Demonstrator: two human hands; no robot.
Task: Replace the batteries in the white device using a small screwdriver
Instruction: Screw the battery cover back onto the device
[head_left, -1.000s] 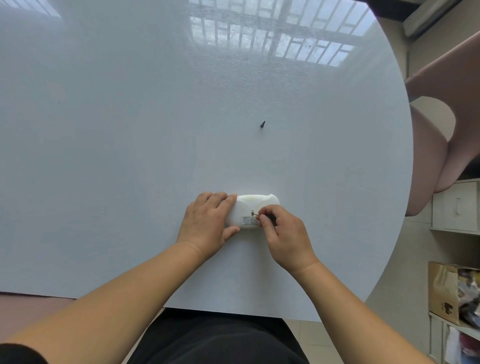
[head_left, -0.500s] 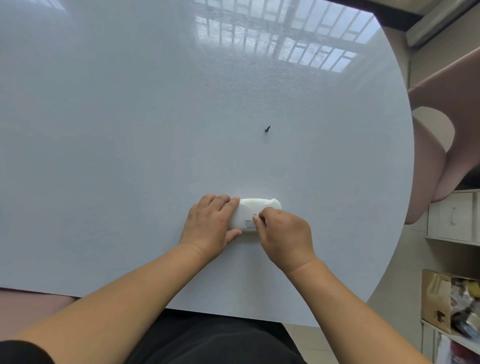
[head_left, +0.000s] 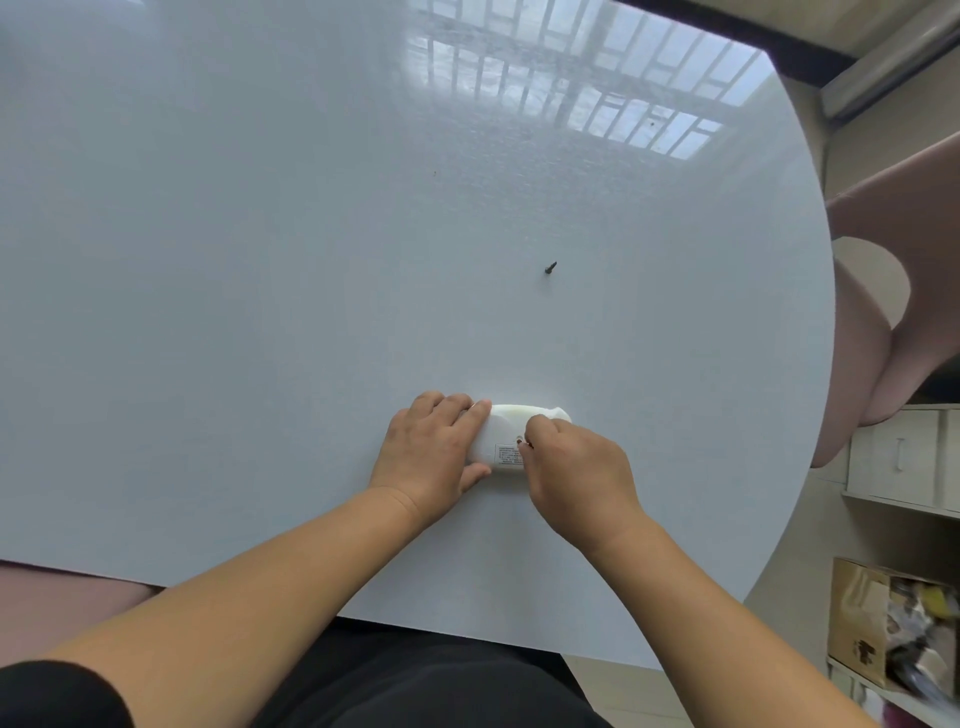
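Midway: device low centre on surface, your left hand gripping it; right hand pinching screwdriver at its screw hole. One screw out, upper centre-right; batteries unseen.

white device ends hidden under hands | label print unreadable
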